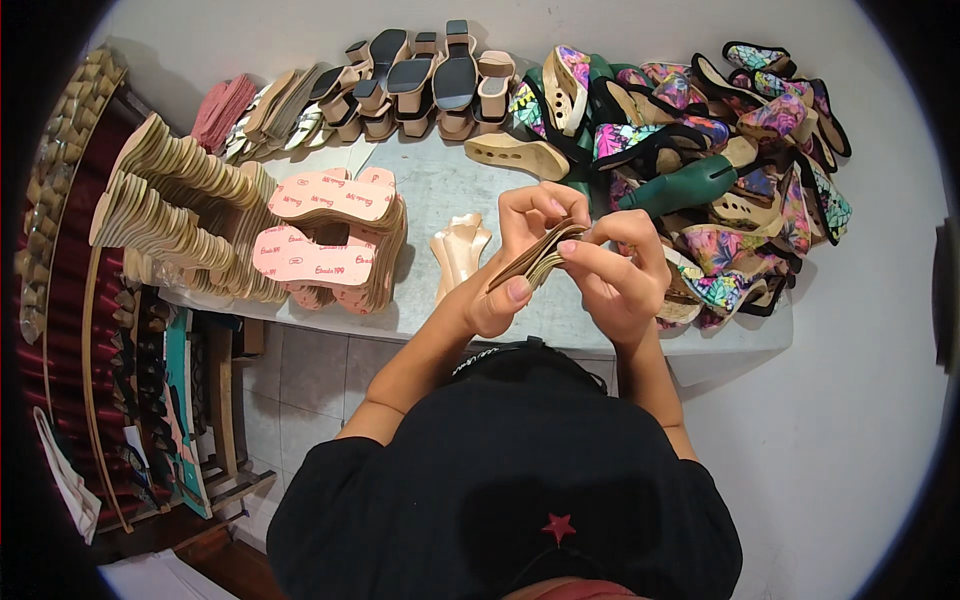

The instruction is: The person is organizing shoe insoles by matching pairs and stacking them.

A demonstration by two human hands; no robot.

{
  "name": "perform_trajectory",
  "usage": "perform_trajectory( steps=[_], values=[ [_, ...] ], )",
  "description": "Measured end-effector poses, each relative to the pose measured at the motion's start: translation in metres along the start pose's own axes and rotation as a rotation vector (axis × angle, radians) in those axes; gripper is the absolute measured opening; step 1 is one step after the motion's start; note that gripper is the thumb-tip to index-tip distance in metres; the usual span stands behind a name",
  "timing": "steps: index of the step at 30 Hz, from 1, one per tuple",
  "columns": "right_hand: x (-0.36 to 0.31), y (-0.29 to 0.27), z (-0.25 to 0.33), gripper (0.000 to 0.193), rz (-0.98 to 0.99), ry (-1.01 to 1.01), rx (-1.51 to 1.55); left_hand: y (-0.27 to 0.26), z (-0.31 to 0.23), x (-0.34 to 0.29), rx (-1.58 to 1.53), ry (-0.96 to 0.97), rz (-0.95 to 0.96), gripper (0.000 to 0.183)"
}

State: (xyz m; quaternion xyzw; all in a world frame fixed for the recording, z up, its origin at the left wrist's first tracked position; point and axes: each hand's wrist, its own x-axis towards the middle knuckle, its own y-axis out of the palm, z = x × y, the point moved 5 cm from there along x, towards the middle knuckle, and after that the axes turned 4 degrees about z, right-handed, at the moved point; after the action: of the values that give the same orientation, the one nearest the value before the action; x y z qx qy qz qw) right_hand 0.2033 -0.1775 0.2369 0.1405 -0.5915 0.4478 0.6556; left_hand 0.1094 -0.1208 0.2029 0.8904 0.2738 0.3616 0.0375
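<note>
Both my hands are raised over the front of the table, holding a small bundle of thin, curved tan insoles (538, 260) edge-on. My left hand (492, 308) is wrapped around its left side, with the thumb along the lower edge and fingers behind the top. At the upper right end, my right hand (628, 285) pinches the layers between thumb and fingertips. Just left of the bundle lie glossy beige shoe straps (461, 258) on the grey tabletop (425, 200). Part of the bundle is hidden by my fingers.
Pink printed insoles (335, 195) lie stacked at left, beside tall rows of tan soles (180, 220). Heeled sandals (455, 85) line the back. Floral wedge shoes (745, 205) pile up at right around a green shoe last (680, 187). A rack (215, 400) stands lower left.
</note>
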Motion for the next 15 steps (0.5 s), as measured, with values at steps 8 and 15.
perform_trajectory(
  steps=[8,15],
  values=[
    [0.0033,-0.0007,-0.0011,0.038,0.006,0.013,0.003,-0.0024,0.0009,-0.0006,0.053,-0.006,0.017,0.067],
    [0.0051,-0.0009,-0.0035,0.035,0.017,0.046,0.012,-0.0052,0.0025,0.0008,0.079,0.030,0.080,0.064]
  ],
)
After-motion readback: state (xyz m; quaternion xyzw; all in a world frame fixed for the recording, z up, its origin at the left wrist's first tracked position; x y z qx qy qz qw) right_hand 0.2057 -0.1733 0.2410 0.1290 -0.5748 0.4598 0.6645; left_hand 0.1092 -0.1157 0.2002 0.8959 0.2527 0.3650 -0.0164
